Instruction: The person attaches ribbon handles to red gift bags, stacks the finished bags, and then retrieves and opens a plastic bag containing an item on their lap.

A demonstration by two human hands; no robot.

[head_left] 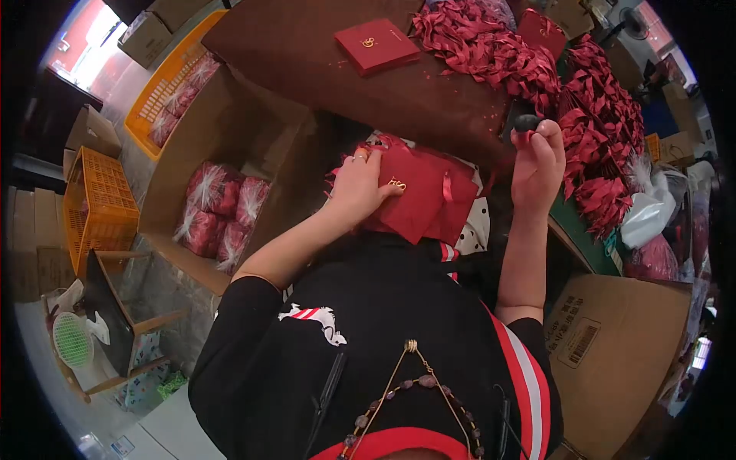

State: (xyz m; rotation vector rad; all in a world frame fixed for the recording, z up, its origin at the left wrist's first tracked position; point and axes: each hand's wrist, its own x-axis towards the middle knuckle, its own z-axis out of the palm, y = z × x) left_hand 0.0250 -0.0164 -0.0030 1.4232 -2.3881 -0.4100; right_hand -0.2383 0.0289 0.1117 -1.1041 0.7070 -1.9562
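My left hand [356,180] grips the left edge of a red paper bag [414,203] with gold lettering, its thumb across the front. The bag rests over my lap on other red pieces, and a short pink-red ribbon loop [447,185] shows at its right. To the right my right hand [539,165] is raised with its fingers pinched. A bit of red ribbon [523,138] shows at those fingertips. Beside them is a small black rounded thing [527,123]; I cannot tell whether it is held or worn on a finger.
A brown-covered table [307,46] bears a stack of red bags [376,44] and a heap of red ribbons [498,54]. More ribbon bundles [598,115] hang at right. An open carton [172,222] holds wrapped red bundles at left. Another carton [613,345] stands at right.
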